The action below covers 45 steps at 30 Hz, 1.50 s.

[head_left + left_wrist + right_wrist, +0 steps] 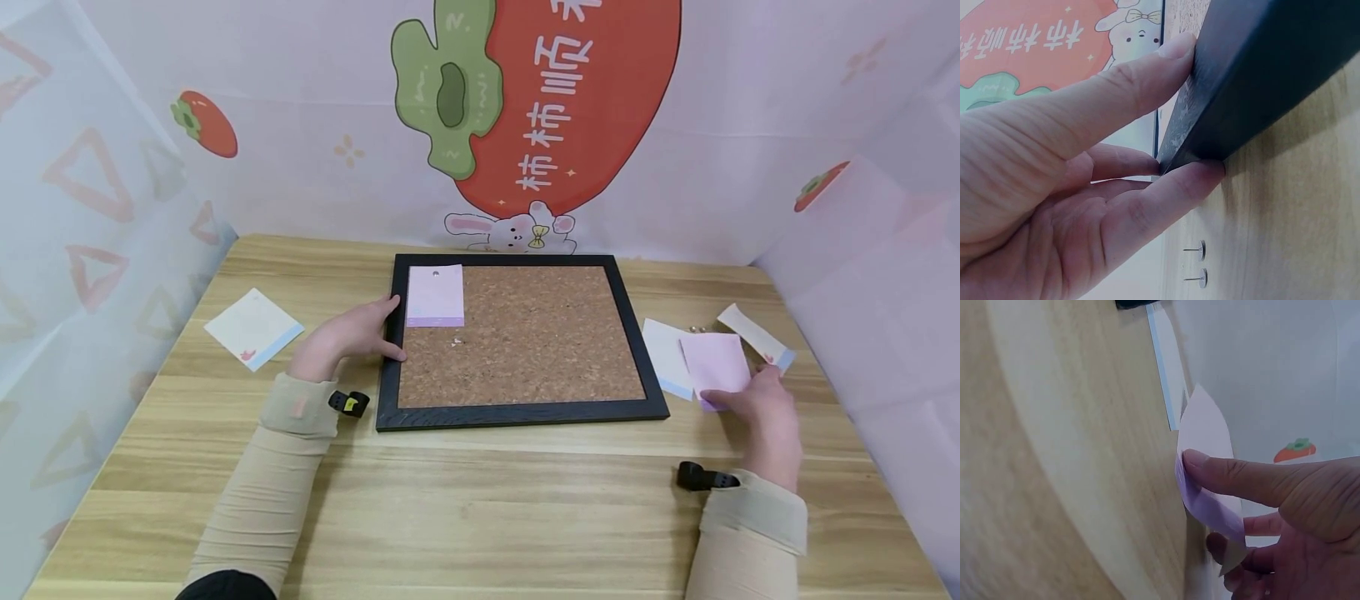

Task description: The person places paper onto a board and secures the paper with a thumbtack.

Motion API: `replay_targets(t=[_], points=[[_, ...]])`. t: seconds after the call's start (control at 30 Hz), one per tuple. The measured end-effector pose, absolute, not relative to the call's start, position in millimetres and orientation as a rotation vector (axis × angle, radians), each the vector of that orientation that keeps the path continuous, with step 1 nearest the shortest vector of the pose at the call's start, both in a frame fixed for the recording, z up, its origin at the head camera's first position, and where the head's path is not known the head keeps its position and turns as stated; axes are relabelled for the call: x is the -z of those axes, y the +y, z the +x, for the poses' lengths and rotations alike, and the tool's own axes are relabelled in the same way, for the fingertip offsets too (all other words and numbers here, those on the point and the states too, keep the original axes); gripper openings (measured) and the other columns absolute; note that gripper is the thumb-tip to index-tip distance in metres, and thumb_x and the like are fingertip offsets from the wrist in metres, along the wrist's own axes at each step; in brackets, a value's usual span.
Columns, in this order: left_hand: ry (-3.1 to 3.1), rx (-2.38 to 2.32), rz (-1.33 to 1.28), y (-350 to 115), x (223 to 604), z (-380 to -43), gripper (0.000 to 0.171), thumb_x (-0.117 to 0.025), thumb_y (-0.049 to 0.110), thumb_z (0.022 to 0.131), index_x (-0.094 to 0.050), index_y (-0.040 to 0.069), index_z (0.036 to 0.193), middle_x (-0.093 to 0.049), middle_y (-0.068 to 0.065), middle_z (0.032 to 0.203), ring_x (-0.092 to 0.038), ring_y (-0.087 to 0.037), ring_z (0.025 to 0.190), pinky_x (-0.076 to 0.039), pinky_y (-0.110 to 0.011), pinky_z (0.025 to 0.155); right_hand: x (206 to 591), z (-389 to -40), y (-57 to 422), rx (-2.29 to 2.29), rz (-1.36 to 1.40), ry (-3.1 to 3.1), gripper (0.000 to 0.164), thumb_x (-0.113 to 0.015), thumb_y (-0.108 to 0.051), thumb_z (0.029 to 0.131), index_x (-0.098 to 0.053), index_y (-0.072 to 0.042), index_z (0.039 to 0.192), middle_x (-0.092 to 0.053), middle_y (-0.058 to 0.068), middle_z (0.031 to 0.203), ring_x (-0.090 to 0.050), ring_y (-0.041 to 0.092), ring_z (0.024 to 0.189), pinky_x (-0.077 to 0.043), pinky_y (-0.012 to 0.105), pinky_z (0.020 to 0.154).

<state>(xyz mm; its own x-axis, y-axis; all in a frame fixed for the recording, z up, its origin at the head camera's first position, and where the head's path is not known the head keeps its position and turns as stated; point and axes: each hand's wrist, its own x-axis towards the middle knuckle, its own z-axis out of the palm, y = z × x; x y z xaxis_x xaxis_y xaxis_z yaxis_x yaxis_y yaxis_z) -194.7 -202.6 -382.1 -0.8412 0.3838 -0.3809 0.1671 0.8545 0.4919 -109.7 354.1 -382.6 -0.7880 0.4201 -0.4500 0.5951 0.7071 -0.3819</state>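
A black-framed cork board lies on the table. My left hand grips its left edge, the thumb on the frame's face and fingers against its outer side. A purple-edged note lies at the board's upper left corner, with a thumbtack near its top. To the right of the board, my right hand pinches a pink note along its lower edge, thumb on top. That note curves upward in the right wrist view. It overlaps a white note with a blue strip.
A curled blue-edged note and several small tacks lie beyond the right hand. Another blue-edged note lies at the left. Two thumbtacks show near the left hand. Small shiny bits sit on the cork.
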Motion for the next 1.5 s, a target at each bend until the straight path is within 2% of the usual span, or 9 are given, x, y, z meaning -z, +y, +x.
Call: replay_targets(t=[0.27,0.57,0.77,0.87,1.07,1.33,1.43,1.5], points=[[2.56,-0.615,0.422,-202,381,-194,0.103,-0.077,0.027,0.088,-0.009,-0.009,0.156,-0.011,-0.033,0.162,-0.017,-0.047,0.151,-0.021,-0.056,0.122,383,-112,359,0.624,0.7,2.623,0.102,-0.068,-0.043,0.089,-0.014,0.02,0.148,-0.026,0.046,0.146,-0.033,0.059,0.127,-0.032,0.066,0.109],[2.557,-0.62,0.41,-203,383,-195,0.104,-0.078,0.027,0.087,-0.009,-0.007,0.157,-0.01,-0.031,0.163,-0.016,-0.046,0.151,-0.02,-0.056,0.123,379,-110,362,0.618,0.683,2.652,0.067,-0.046,-0.031,0.1,-0.03,0.017,0.144,-0.031,0.047,0.142,-0.036,0.061,0.127,-0.034,0.067,0.106],[2.564,-0.606,0.413,-203,383,-195,0.104,-0.078,0.027,0.087,-0.01,-0.007,0.157,-0.012,-0.031,0.163,-0.017,-0.046,0.151,-0.021,-0.056,0.122,375,-108,364,0.651,0.642,2.724,0.05,-0.039,-0.021,0.099,-0.043,0.018,0.13,-0.045,0.044,0.124,-0.048,0.053,0.105,-0.043,0.062,0.09],[2.566,-0.607,0.411,-203,383,-195,0.103,-0.078,0.028,0.087,-0.01,-0.007,0.157,-0.013,-0.031,0.163,-0.018,-0.046,0.151,-0.021,-0.056,0.122,374,-108,364,0.665,0.655,2.73,0.05,-0.038,-0.02,0.099,-0.043,0.018,0.131,-0.045,0.043,0.123,-0.046,0.05,0.101,-0.043,0.06,0.087],[2.563,-0.612,0.403,-202,381,-194,0.103,-0.078,0.028,0.087,-0.01,-0.007,0.157,-0.013,-0.031,0.162,-0.018,-0.047,0.151,-0.021,-0.056,0.122,372,-108,365,0.754,0.654,2.732,0.058,-0.037,-0.02,0.101,-0.03,0.016,0.146,-0.039,0.041,0.138,-0.043,0.049,0.114,-0.039,0.062,0.097],[2.554,-0.618,0.394,-203,380,-193,0.103,-0.078,0.026,0.088,-0.009,-0.006,0.157,-0.014,-0.03,0.163,-0.018,-0.046,0.151,-0.022,-0.056,0.122,366,-104,364,0.834,0.597,2.832,0.056,-0.043,-0.023,0.101,-0.036,0.016,0.141,-0.046,0.039,0.136,-0.048,0.05,0.118,-0.041,0.055,0.09],[2.554,-0.62,0.399,-203,381,-194,0.103,-0.078,0.027,0.087,-0.009,-0.006,0.157,-0.014,-0.03,0.163,-0.018,-0.045,0.151,-0.022,-0.056,0.122,363,-105,362,0.868,0.618,2.843,0.057,-0.046,-0.026,0.101,-0.038,0.014,0.141,-0.048,0.037,0.138,-0.051,0.047,0.118,-0.042,0.046,0.084],[2.557,-0.618,0.407,-203,382,-195,0.103,-0.078,0.027,0.087,-0.01,-0.006,0.157,-0.014,-0.03,0.163,-0.018,-0.046,0.151,-0.022,-0.056,0.122,361,-105,361,0.886,0.626,2.847,0.059,-0.049,-0.029,0.101,-0.04,0.011,0.142,-0.05,0.036,0.138,-0.057,0.037,0.109,-0.041,0.038,0.079]])
